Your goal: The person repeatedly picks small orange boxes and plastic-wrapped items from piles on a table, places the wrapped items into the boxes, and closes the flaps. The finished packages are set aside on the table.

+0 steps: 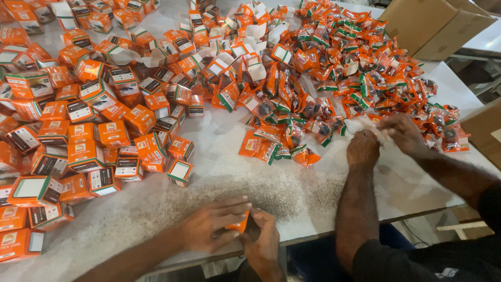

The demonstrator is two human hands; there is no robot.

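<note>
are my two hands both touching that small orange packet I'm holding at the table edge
Touching. The head view shows left hand and right hand wrapped around the small orange packet.

there is one view only, from a camera worn on the person's head, so nothing is shared with a second view. it looks steeply down and forward over a white table (292, 198). the left hand (214, 224) and right hand (263, 237) sit close under the lens at the bottom edge. beyond and left of them the view reaches orange boxes (83, 151); beyond and right, orange packets (334, 78) and a co-worker's hands (383, 141).
</note>
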